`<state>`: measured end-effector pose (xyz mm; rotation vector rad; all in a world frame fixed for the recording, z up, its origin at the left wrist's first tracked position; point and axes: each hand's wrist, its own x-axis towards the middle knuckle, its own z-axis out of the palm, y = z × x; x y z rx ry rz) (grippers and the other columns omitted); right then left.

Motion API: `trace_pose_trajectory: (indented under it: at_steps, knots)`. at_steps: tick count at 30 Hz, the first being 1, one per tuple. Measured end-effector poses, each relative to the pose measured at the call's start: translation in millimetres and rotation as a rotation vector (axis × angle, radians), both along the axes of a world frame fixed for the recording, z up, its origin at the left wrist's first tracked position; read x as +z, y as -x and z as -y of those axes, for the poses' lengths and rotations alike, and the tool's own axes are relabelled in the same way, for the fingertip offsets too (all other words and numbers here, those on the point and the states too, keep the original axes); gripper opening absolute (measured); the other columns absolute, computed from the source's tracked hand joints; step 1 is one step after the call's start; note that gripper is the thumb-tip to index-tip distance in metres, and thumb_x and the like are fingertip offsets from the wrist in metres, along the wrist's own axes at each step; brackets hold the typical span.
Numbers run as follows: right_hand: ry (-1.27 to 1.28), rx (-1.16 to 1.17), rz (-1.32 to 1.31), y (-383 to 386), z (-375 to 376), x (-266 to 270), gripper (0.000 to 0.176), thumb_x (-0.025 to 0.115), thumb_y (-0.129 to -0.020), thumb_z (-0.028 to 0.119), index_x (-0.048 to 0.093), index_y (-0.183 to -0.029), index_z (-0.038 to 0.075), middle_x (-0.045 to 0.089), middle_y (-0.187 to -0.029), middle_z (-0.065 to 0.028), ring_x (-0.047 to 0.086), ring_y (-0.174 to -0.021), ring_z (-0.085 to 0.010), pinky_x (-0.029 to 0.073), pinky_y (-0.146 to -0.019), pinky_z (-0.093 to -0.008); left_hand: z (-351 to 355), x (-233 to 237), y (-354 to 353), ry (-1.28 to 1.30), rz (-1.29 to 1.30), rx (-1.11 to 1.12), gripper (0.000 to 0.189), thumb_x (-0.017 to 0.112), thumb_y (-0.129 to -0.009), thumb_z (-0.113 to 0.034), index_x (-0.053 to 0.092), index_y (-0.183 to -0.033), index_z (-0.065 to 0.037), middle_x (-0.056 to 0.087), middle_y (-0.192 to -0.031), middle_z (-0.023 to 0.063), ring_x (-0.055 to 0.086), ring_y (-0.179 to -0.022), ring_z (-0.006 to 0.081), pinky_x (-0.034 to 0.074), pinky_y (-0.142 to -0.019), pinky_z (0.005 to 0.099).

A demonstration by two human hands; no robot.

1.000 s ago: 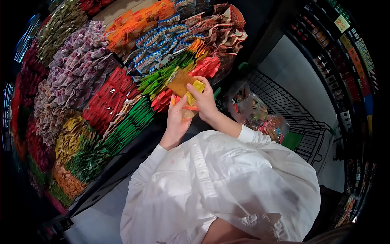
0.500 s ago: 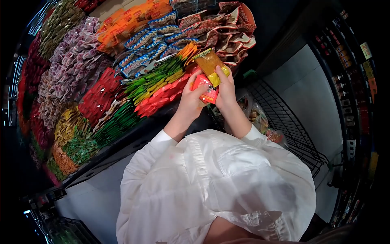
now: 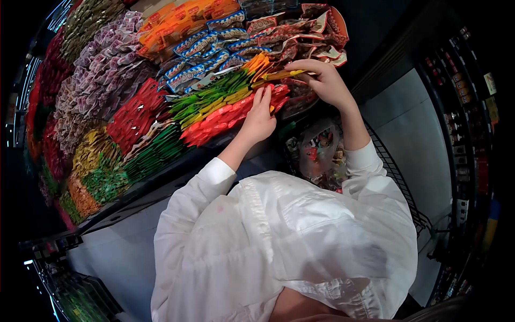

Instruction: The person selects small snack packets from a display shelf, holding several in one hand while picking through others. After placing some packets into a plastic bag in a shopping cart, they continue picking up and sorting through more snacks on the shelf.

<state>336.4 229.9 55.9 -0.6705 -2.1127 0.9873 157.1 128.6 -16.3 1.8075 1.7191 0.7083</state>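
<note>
My left hand (image 3: 258,119) is over the near end of the row of red packets (image 3: 213,124), its index and middle fingers stretched along them. A red packet (image 3: 278,97) with a yellow corner shows beside these fingers, seemingly gripped; the thumb is hidden. My right hand (image 3: 328,85) pinches a flat yellow packet (image 3: 284,74) between thumb and fingers, seen nearly edge-on. That packet lies at the end of the yellow packet row (image 3: 217,107), between green packets (image 3: 206,100) and the red ones.
Blue-striped packets (image 3: 198,56), orange bags (image 3: 188,21) and brown-red bags (image 3: 306,35) fill the display behind. Purple-white packets (image 3: 102,70) pile up to the left. A black wire cart (image 3: 394,166) holding a clear plastic bag (image 3: 319,150) stands beneath my right arm.
My hands have moved apart from holding two packets together. The right has gone up and right with the yellow packet, now edge-on; the left is down at the red row.
</note>
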Motion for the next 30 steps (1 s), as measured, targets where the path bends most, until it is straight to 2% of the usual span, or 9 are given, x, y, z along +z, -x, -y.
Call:
trace_pose_trajectory:
  at_steps: [5, 9, 11, 13, 17, 19, 22, 25, 30]
  knots:
    - [-0.384, -0.087, 0.326, 30, 16, -6, 0.031, 0.059, -0.073, -0.002, 0.063, -0.103, 0.008, 0.065, -0.094, -0.0094, 0.062, -0.085, -0.0267, 0.050, -0.072, -0.0323, 5, 2, -6, -0.009, 0.007, 0.005, 0.073, 0.051, -0.070, 0.003, 0.022, -0.137, -0.003, 0.021, -0.140, 0.0226, 0.040, -0.117, 0.0428, 0.040, -0.094, 0.0408]
    - [-0.612, -0.151, 0.378, 56, 24, -22, 0.027, 0.058, -0.072, 0.008, 0.067, -0.097, 0.012, 0.066, -0.092, -0.0072, 0.062, -0.085, -0.0227, 0.051, -0.069, -0.0330, 11, -2, -9, -0.083, 0.012, 0.008, 0.074, 0.053, -0.069, 0.003, 0.022, -0.136, -0.004, 0.023, -0.138, 0.0218, 0.043, -0.112, 0.0434, 0.042, -0.091, 0.0426]
    - [-0.609, -0.148, 0.394, 64, 25, -38, 0.025, 0.057, -0.072, 0.010, 0.067, -0.095, 0.013, 0.065, -0.092, -0.0067, 0.062, -0.085, -0.0222, 0.051, -0.067, -0.0333, 12, -7, -8, -0.127, -0.007, 0.005, 0.071, 0.053, -0.069, 0.004, 0.025, -0.134, -0.002, 0.023, -0.138, 0.0219, 0.045, -0.110, 0.0426, 0.042, -0.091, 0.0430]
    - [-0.584, -0.178, 0.358, 72, 26, -51, 0.025, 0.058, -0.072, 0.010, 0.067, -0.094, 0.013, 0.062, -0.091, -0.0055, 0.061, -0.084, -0.0235, 0.051, -0.067, -0.0332, 15, -10, -7, -0.039, 0.000, -0.026, 0.065, 0.051, -0.069, 0.003, 0.029, -0.131, -0.002, 0.021, -0.138, 0.0232, 0.037, -0.118, 0.0426, 0.040, -0.095, 0.0429]
    - [-0.597, -0.224, 0.408, 80, 25, -57, 0.025, 0.057, -0.072, 0.010, 0.066, -0.095, 0.015, 0.057, -0.087, -0.0046, 0.060, -0.081, -0.0240, 0.050, -0.065, -0.0336, 17, -16, -4, -0.086, -0.012, -0.061, 0.060, 0.052, -0.069, 0.003, 0.034, -0.126, 0.000, 0.030, -0.130, 0.0256, 0.044, -0.107, 0.0444, 0.042, -0.089, 0.0453]
    - [-0.591, -0.218, 0.430, 80, 24, -56, 0.025, 0.058, -0.071, 0.010, 0.065, -0.094, 0.013, 0.057, -0.087, -0.0048, 0.058, -0.083, -0.0239, 0.049, -0.069, -0.0342, 17, -18, -2, -0.092, -0.028, -0.073, 0.060, 0.052, -0.069, 0.003, 0.034, -0.126, 0.000, 0.031, -0.129, 0.0260, 0.045, -0.105, 0.0445, 0.042, -0.088, 0.0455]
    - [-0.848, -0.267, 0.286, 76, 28, -57, 0.028, 0.059, -0.066, 0.013, 0.061, -0.093, 0.008, 0.060, -0.092, -0.0044, 0.056, -0.091, -0.0248, 0.044, -0.080, -0.0363, 19, -19, -3, -0.115, -0.042, -0.074, 0.060, 0.051, -0.069, 0.004, 0.035, -0.126, -0.001, 0.034, -0.126, 0.0261, 0.046, -0.104, 0.0442, 0.043, -0.087, 0.0458]
    - [-0.980, -0.286, 0.266, 67, 37, -51, 0.029, 0.060, -0.065, 0.013, 0.061, -0.093, 0.007, 0.061, -0.094, -0.0052, 0.056, -0.091, -0.0243, 0.044, -0.080, -0.0364, 20, -18, -4, -0.151, -0.020, -0.046, 0.059, 0.050, -0.069, 0.006, 0.036, -0.125, -0.001, 0.038, -0.120, 0.0252, 0.047, -0.102, 0.0429, 0.043, -0.086, 0.0464]
    - [-0.886, -0.217, 0.322, 63, 49, -53, 0.027, 0.062, -0.073, 0.017, 0.061, -0.096, 0.003, 0.060, -0.100, -0.0070, 0.055, -0.095, -0.0234, 0.043, -0.082, -0.0380, 16, -33, -2, -0.098, -0.130, -0.127, 0.050, 0.052, -0.070, 0.002, 0.041, -0.119, -0.002, 0.043, -0.116, 0.0236, 0.049, -0.099, 0.0413, 0.043, -0.084, 0.0467]
